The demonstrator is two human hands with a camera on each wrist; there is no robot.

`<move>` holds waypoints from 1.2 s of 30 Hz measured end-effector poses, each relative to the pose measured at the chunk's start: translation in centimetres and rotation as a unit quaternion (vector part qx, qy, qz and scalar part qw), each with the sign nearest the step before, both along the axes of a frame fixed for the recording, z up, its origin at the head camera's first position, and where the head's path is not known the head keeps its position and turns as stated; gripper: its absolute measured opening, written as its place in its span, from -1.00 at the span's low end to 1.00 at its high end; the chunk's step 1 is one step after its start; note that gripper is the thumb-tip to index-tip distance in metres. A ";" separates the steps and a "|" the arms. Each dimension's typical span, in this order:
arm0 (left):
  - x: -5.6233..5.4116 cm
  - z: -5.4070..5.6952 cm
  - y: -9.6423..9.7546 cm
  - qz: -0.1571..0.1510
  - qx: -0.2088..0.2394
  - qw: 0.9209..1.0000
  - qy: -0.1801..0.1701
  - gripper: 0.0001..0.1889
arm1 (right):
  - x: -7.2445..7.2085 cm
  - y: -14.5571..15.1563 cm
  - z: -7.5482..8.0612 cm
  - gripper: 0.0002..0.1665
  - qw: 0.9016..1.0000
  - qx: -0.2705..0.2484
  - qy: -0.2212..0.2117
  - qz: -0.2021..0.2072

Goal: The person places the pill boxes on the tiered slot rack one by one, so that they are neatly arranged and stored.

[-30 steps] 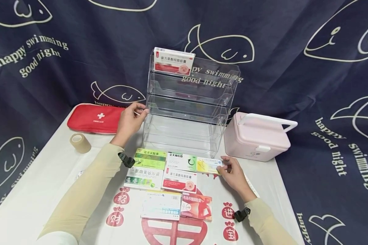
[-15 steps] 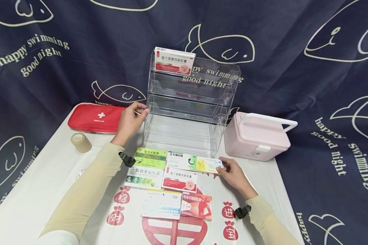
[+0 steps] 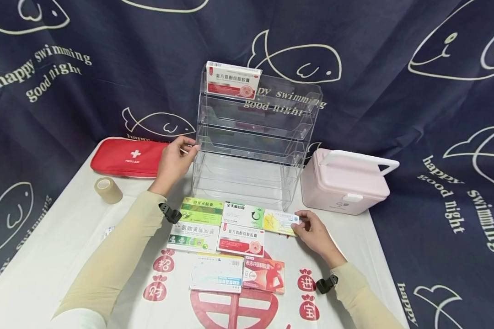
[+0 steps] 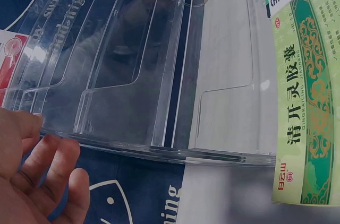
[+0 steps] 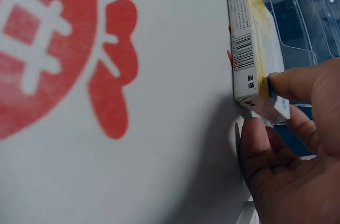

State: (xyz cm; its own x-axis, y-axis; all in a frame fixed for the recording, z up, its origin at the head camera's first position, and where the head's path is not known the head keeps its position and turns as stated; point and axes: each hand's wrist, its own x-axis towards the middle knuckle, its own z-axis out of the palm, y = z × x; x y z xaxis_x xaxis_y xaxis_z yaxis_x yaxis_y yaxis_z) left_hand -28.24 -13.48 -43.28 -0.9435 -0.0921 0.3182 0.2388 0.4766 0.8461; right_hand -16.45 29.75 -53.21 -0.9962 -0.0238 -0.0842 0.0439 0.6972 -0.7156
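Note:
My left hand (image 3: 176, 160) touches the left side of a clear tiered display rack (image 3: 247, 151), its fingers loosely bent along the side wall in the left wrist view. At the right end of the back row, my right hand (image 3: 316, 235) pinches the near right corner of a yellow-and-white medicine box (image 3: 277, 222), thumb on top. Beside that box lie a white-and-green box (image 3: 243, 215) and a green box (image 3: 201, 211). Closer in are a white-green box (image 3: 193, 237), a red-white box (image 3: 241, 240), a white-blue box (image 3: 217, 274) and a red box (image 3: 264, 275).
Another red-white medicine box (image 3: 233, 81) stands in the rack's top tier, at the left. A red first-aid pouch (image 3: 127, 157) and a tan tape roll (image 3: 108, 190) lie at the left. A pink lidded case (image 3: 345, 185) with a white handle stands at the right.
Almost nothing differs. My right hand keeps its pinch on the yellow-and-white medicine box, which shifts only slightly; the left hand stays at the rack.

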 end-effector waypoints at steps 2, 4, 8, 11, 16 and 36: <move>0.1 0.1 0.0 0.002 0.002 1.000 0.000 -0.78 | 0.2 0.1 0.0 -0.53 1.000 -0.013 0.011 -0.002; 0.1 0.0 0.0 0.003 0.001 1.000 -0.001 -0.78 | 0.3 0.1 0.0 -0.54 0.999 -0.029 0.023 -0.008; 0.1 0.0 0.0 0.005 -0.003 1.000 -0.003 -0.78 | 0.5 0.2 -0.2 -0.58 0.997 -0.055 0.054 -0.018; 0.1 0.0 0.0 0.004 -0.004 1.000 -0.004 -0.77 | 0.6 0.1 -0.2 -0.61 0.994 -0.077 0.080 -0.017; 0.2 0.0 0.0 0.004 -0.004 1.000 -0.007 -0.77 | 0.8 0.2 -0.2 -0.63 0.990 -0.096 0.100 -0.007; 0.2 0.0 0.0 0.004 -0.003 1.000 -0.007 -0.77 | -3.5 1.6 5.7 -0.66 0.971 -0.194 0.135 0.026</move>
State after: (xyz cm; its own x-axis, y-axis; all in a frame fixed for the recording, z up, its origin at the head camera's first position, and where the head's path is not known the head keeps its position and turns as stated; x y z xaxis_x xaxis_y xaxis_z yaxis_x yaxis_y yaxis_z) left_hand -28.08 -13.48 -43.25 -0.9470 -0.0985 0.3059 0.2233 0.4828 0.8468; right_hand -19.95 31.31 -47.53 -0.9772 -0.0518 0.2060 -0.2104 0.3692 -0.9052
